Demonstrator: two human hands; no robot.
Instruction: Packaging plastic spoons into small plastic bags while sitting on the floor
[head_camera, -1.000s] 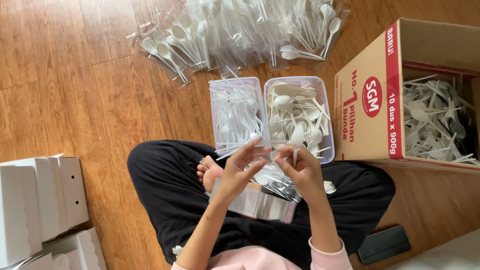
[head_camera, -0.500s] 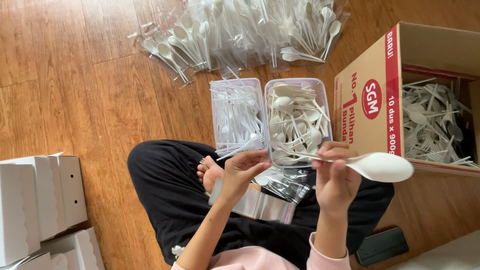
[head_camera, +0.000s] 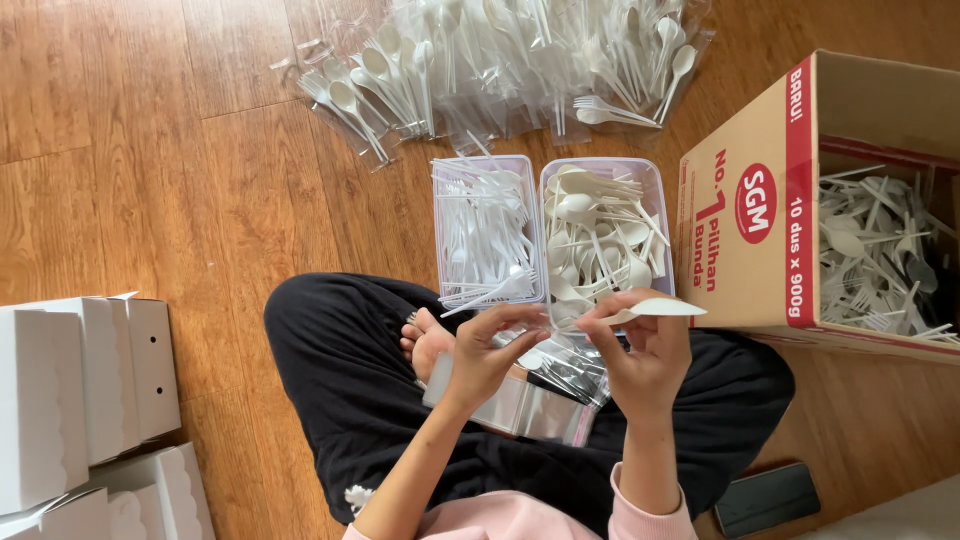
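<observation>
- White folded cardboard boxes (head_camera: 85, 400) are stacked on the wooden floor (head_camera: 150, 150) at its left edge, well apart from everything else.
- A heap of clear bags of white plastic cutlery (head_camera: 500, 65) is spread along the far edge of the floor, at the middle.
- Crossed legs in black trousers (head_camera: 340, 390) are seen at the near edge, with a bare foot (head_camera: 428, 340) tucked between them.
- The left hand (head_camera: 485, 350) is raised over the lap; its thumb and fingers are pinched on the mouth of a small clear plastic bag (head_camera: 545, 355).
- A stack of clear plastic bags (head_camera: 515, 405) is laid across the lap, just beneath both hands.
- A clear tub of white plastic forks (head_camera: 487, 230) is set on the floor just beyond the knees.
- A clear tub of white plastic spoons (head_camera: 603, 230) is placed touching the fork tub on its right.
- The right hand (head_camera: 645, 355) is held beside the left one; a white plastic spoon (head_camera: 650, 308) is pinched between its thumb and fingertips, the bowl pointing right, above the near edge of the spoon tub.
- An open cardboard box (head_camera: 750, 220) holding loose white cutlery (head_camera: 880, 255) is stood at the right edge of the floor.
- A dark phone (head_camera: 765, 498) is laid near the right knee, towards the near right corner.
</observation>
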